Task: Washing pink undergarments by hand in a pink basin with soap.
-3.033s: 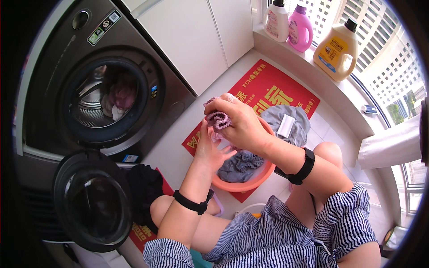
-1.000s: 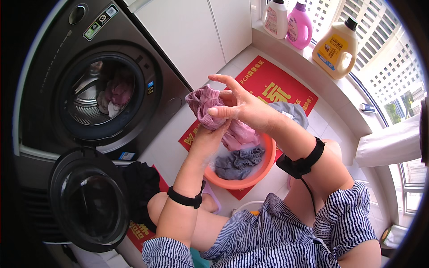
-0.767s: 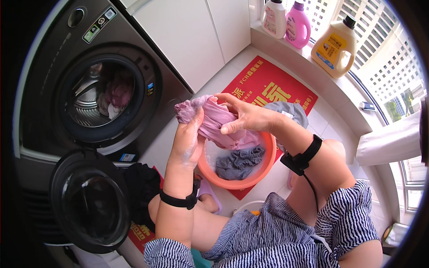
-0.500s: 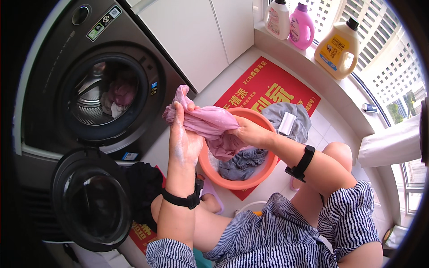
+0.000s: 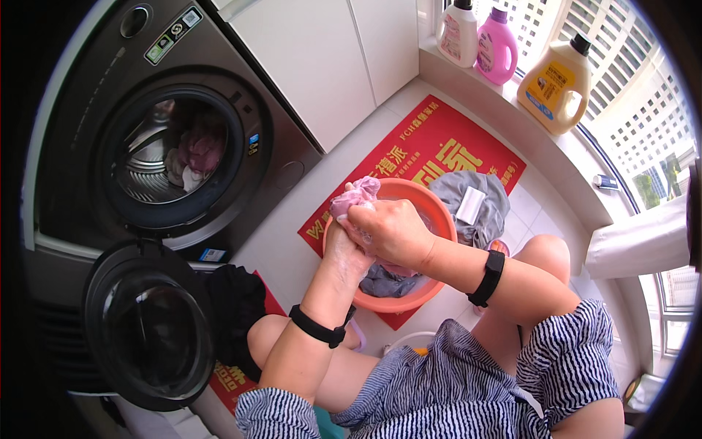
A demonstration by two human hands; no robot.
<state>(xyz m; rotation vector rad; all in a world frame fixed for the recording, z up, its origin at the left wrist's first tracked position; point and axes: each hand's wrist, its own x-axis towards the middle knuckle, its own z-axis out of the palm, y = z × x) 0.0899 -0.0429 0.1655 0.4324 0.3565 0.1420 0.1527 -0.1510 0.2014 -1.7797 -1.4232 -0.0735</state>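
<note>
Over the orange basin [image 5: 436, 284], both of my hands are closed on a wet pink garment [image 5: 356, 195]. My right hand [image 5: 398, 230] makes a fist on top, pressed against my left hand [image 5: 346, 247], which grips from below and has suds on it. A bunched end of the garment sticks out past the hands. More of it hangs down into the basin, largely hidden behind them. Beneath lies a grey-blue cloth [image 5: 389, 284] in the basin.
A grey garment [image 5: 488, 228] with a white bar [image 5: 470, 205] on it lies right of the basin, on a red mat [image 5: 409, 135]. At left stands a washing machine [image 5: 281, 139], its door [image 5: 150, 325] swung open. Detergent bottles [image 5: 556, 84] line the window ledge.
My hands have come down and together over the basin with the pink garment. It was stretched between them before; now it is bunched up, and my right fist covers much of it.
</note>
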